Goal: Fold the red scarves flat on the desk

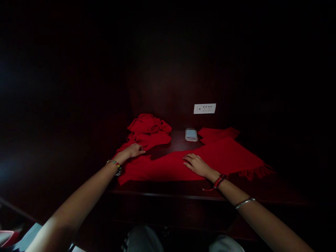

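Note:
A red scarf (168, 166) with a fringed right end lies spread along a dark wooden desktop. My right hand (196, 164) rests on its middle, palm down, fingers stretched out and slightly apart. At the scarf's left part, my left hand (133, 150) has its fingers curled together on the red cloth, the fingertips partly hidden. Just behind that hand is a crumpled heap of red fabric (148, 124), piled against the back corner. Whether heap and scarf are one piece I cannot tell.
A phone-like object (191, 135), its screen blurred out, stands or lies near the back panel. On that panel is a white power socket (205, 109). The desktop's front edge (168, 194) runs just before the scarf. Dark side panels enclose the space.

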`<action>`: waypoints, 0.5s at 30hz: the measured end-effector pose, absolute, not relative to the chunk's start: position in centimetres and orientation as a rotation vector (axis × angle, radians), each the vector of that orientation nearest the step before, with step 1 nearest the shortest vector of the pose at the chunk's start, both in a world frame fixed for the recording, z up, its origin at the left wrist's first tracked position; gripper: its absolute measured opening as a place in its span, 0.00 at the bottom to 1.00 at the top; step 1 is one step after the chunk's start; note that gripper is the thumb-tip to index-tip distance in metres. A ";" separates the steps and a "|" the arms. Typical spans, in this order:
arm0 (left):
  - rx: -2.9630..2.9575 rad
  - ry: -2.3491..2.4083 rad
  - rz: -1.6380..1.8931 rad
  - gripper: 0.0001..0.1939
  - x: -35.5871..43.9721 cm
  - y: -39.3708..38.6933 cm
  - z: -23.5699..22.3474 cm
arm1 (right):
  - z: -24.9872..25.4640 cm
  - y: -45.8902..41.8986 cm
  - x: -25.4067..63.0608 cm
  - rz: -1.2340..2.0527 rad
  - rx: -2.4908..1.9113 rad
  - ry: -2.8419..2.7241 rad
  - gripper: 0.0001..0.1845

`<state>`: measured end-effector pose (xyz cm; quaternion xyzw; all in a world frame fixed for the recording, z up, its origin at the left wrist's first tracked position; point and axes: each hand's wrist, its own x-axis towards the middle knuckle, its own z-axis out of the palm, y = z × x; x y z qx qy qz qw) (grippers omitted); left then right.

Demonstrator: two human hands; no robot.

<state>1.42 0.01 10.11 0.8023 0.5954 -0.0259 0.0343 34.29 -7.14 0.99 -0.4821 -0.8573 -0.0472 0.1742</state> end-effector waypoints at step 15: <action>2.462 1.794 -0.079 0.02 2.8 2.1 9.4 | 1.0 -7.3 34.6 -0.107 -1.344 -2.401 0.17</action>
